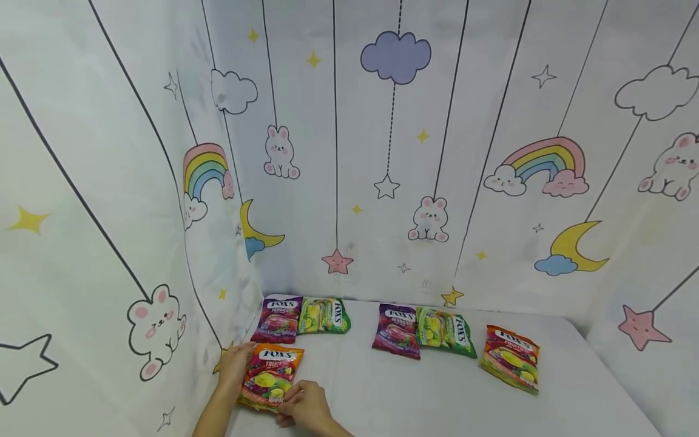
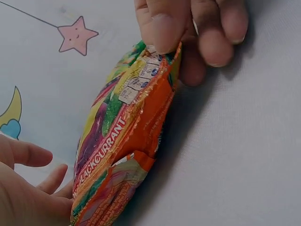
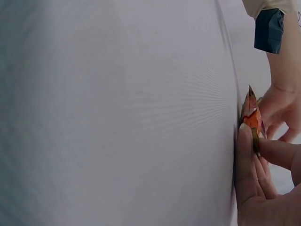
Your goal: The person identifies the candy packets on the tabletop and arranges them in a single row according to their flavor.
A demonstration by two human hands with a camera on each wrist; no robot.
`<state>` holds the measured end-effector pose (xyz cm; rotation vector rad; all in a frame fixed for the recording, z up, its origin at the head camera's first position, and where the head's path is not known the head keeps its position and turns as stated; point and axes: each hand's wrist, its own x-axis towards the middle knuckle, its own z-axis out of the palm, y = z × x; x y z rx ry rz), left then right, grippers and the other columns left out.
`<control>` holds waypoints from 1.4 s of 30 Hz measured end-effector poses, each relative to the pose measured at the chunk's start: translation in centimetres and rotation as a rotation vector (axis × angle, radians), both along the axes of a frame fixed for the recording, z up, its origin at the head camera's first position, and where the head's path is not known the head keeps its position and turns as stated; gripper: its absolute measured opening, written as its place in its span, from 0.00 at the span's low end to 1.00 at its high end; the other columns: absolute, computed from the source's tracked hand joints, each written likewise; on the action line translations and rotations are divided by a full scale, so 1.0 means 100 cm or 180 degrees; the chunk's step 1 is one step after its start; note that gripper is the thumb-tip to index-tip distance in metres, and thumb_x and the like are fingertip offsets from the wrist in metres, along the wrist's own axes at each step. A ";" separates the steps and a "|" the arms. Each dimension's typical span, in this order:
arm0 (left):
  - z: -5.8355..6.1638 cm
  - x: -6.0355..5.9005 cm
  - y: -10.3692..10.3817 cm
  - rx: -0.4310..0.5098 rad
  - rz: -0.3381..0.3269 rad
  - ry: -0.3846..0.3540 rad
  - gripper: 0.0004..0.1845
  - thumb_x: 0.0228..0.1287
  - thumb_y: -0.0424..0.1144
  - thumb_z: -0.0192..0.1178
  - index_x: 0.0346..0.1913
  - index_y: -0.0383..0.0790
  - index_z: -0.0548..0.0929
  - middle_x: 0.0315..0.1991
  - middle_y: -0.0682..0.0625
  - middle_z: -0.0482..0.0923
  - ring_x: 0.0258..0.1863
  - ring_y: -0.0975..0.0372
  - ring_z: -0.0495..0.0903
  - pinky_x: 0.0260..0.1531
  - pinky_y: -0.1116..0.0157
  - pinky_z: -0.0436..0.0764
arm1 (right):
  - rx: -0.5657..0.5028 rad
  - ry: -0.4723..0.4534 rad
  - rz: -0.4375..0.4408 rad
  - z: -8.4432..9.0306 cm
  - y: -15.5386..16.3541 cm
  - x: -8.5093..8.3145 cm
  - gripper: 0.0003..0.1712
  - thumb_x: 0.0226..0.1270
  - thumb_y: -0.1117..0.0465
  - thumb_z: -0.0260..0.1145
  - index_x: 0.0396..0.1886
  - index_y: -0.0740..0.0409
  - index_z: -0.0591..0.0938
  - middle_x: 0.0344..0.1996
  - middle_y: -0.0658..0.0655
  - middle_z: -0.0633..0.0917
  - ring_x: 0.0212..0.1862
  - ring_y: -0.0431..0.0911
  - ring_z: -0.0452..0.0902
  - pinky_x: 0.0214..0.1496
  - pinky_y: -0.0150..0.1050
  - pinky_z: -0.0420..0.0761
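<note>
Both hands meet on an orange Fox's fruit candy bag (image 1: 271, 376) at the near left corner of the white table (image 1: 437, 394). At the bag's near bottom edge the right hand (image 1: 306, 406) pinches the sealed seam between thumb and fingers (image 2: 164, 26); the right wrist view shows the same pinch on the orange edge (image 3: 251, 117). Along the bag's left side rests the left hand (image 1: 235, 364), fingers loosely curved against it; whether they actually grip it cannot be told. The bag is sealed and puffy, its contents hidden behind the printed wrapper, with "BLACKCURRANT" readable on its side.

Farther back, five more sealed Fox's bags lie flat: a purple berries bag (image 1: 277, 318) touching a green bag (image 1: 324, 315), then a second purple bag (image 1: 397, 329) touching a second green bag (image 1: 445, 331), and another orange fruit bag (image 1: 510, 358) apart on the right.
</note>
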<state>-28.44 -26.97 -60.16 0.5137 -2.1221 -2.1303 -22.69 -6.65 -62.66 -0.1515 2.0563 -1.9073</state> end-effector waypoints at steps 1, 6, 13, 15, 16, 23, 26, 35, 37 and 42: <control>0.000 0.001 0.000 -0.0007 -0.0021 0.0012 0.28 0.80 0.36 0.48 0.72 0.18 0.66 0.73 0.22 0.61 0.73 0.33 0.63 0.74 0.41 0.62 | 0.0015 -0.0042 -0.0002 0.000 0.000 0.000 0.11 0.60 0.75 0.75 0.33 0.62 0.79 0.21 0.58 0.88 0.24 0.49 0.89 0.27 0.38 0.87; -0.005 0.001 0.001 -0.0009 -0.0019 -0.0033 0.27 0.80 0.37 0.50 0.71 0.19 0.68 0.71 0.23 0.66 0.70 0.35 0.68 0.70 0.43 0.70 | 0.0032 -0.0277 -0.0020 -0.002 0.001 0.001 0.11 0.62 0.74 0.74 0.33 0.62 0.79 0.21 0.59 0.88 0.24 0.50 0.89 0.27 0.40 0.88; -0.006 -0.001 -0.002 -0.0135 0.0001 -0.0072 0.27 0.79 0.38 0.50 0.71 0.21 0.70 0.72 0.24 0.65 0.70 0.36 0.68 0.70 0.42 0.68 | 0.0013 -0.0246 0.0011 0.000 0.002 0.000 0.11 0.62 0.75 0.74 0.33 0.63 0.79 0.21 0.60 0.88 0.23 0.51 0.89 0.27 0.41 0.88; -0.007 -0.002 0.000 -0.0150 0.0052 -0.0114 0.27 0.79 0.38 0.50 0.71 0.22 0.70 0.72 0.25 0.65 0.71 0.36 0.68 0.71 0.42 0.67 | 0.0018 -0.0240 0.0009 0.000 0.003 -0.001 0.11 0.62 0.75 0.74 0.33 0.63 0.79 0.21 0.59 0.88 0.23 0.51 0.89 0.27 0.41 0.88; -0.007 -0.002 0.001 -0.0154 0.0075 -0.0123 0.27 0.78 0.38 0.51 0.71 0.22 0.71 0.72 0.25 0.65 0.71 0.36 0.68 0.71 0.41 0.67 | 0.0018 -0.0239 0.0009 0.000 0.003 -0.001 0.11 0.61 0.75 0.74 0.33 0.63 0.79 0.21 0.59 0.88 0.23 0.51 0.89 0.27 0.41 0.88; -0.004 -0.002 0.003 -0.0484 0.0093 -0.0209 0.28 0.77 0.42 0.52 0.71 0.25 0.73 0.72 0.27 0.67 0.72 0.36 0.65 0.73 0.38 0.60 | 0.0047 -0.0216 -0.0009 0.003 0.005 0.000 0.11 0.62 0.74 0.74 0.32 0.61 0.79 0.21 0.59 0.88 0.23 0.49 0.88 0.26 0.39 0.88; -0.004 -0.003 0.002 -0.0501 0.0143 -0.0307 0.29 0.76 0.44 0.52 0.71 0.27 0.73 0.72 0.28 0.67 0.73 0.37 0.63 0.74 0.37 0.56 | 0.0030 -0.0270 -0.0011 0.004 0.005 0.001 0.10 0.63 0.73 0.74 0.31 0.61 0.80 0.21 0.59 0.88 0.22 0.48 0.88 0.26 0.39 0.87; 0.001 -0.003 0.005 -0.0463 0.0185 -0.0378 0.29 0.76 0.45 0.52 0.72 0.29 0.73 0.73 0.28 0.66 0.72 0.37 0.63 0.73 0.37 0.56 | 0.0036 -0.0378 0.0002 0.007 0.008 0.001 0.09 0.64 0.71 0.74 0.33 0.61 0.80 0.22 0.60 0.88 0.23 0.48 0.88 0.27 0.40 0.88; 0.002 -0.003 0.005 -0.0519 0.0217 -0.0351 0.28 0.76 0.44 0.52 0.71 0.29 0.74 0.72 0.28 0.67 0.72 0.37 0.63 0.72 0.37 0.57 | 0.0040 -0.0365 0.0019 0.008 0.010 0.001 0.09 0.64 0.71 0.74 0.33 0.62 0.80 0.22 0.60 0.88 0.23 0.48 0.88 0.27 0.40 0.88; 0.008 -0.002 0.007 -0.0641 0.0252 -0.0193 0.27 0.76 0.42 0.52 0.69 0.27 0.75 0.70 0.28 0.71 0.71 0.37 0.65 0.73 0.39 0.59 | 0.0102 -0.0289 0.0056 0.012 0.020 0.000 0.09 0.63 0.70 0.75 0.32 0.61 0.81 0.22 0.59 0.89 0.24 0.47 0.88 0.28 0.39 0.88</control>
